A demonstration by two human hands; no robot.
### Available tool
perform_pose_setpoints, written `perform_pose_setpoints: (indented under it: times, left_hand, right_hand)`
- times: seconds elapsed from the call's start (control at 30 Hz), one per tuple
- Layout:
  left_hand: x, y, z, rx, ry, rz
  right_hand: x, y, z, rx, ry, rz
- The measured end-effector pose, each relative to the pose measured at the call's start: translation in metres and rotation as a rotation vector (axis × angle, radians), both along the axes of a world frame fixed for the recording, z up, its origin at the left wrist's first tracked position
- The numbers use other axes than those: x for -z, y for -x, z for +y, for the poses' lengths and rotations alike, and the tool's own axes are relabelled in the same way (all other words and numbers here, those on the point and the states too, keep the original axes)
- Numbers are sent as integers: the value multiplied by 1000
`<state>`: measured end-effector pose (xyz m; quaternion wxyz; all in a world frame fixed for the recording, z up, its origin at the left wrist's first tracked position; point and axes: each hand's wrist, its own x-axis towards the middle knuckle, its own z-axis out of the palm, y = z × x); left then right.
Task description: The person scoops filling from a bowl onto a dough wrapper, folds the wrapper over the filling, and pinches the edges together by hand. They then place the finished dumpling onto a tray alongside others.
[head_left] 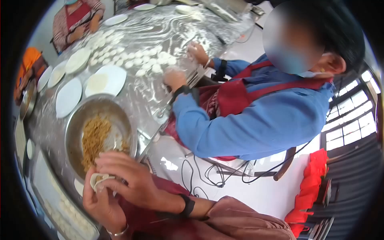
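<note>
Low in the head view, my left hand (pixel 105 208), with a bracelet at its wrist, cups a dumpling (pixel 98 181). Its pale round wrapper is partly folded, and a little filling shows in the opening. My right hand (pixel 130 178), a black band round its wrist, bends over the dumpling with thumb and fingers pinching the wrapper's edge. Just beyond both hands stands a steel bowl (pixel 73 136) holding brown minced filling (pixel 96 134), heaped to one side. The fingers of my right hand overlap the bowl's near rim from this view.
To the right a co-worker in a blue sleeve (pixel 228 132) has both hands at the floury table (pixel 148 94). Several dough pieces (pixel 146 60) and white plates (pixel 69 97) lie beyond the bowl. A tray of dumplings (pixel 66 212) is at lower left. Another person (pixel 76 20) sits across.
</note>
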<state>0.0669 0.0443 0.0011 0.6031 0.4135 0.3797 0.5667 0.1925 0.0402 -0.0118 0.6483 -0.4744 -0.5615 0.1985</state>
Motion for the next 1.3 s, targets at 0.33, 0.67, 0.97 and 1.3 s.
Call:
perform_pose_setpoints:
  times: [0.33, 0.67, 0.97, 1.3]
  left_hand:
    - [2, -2, 1, -70, -34, 117]
    - [-4, -4, -2, -50, -22, 74]
    - [-6, -3, -2, -47, -23, 82]
    - [-6, 0, -2, -42, -44, 78]
  right_hand:
    - [2, 3, 4, -96, 39, 114]
    - [1, -2, 3, -83, 44, 33]
    - [-1, -2, 1, -101, 59, 39]
    - [-8, 1, -1, -65, 83, 61]
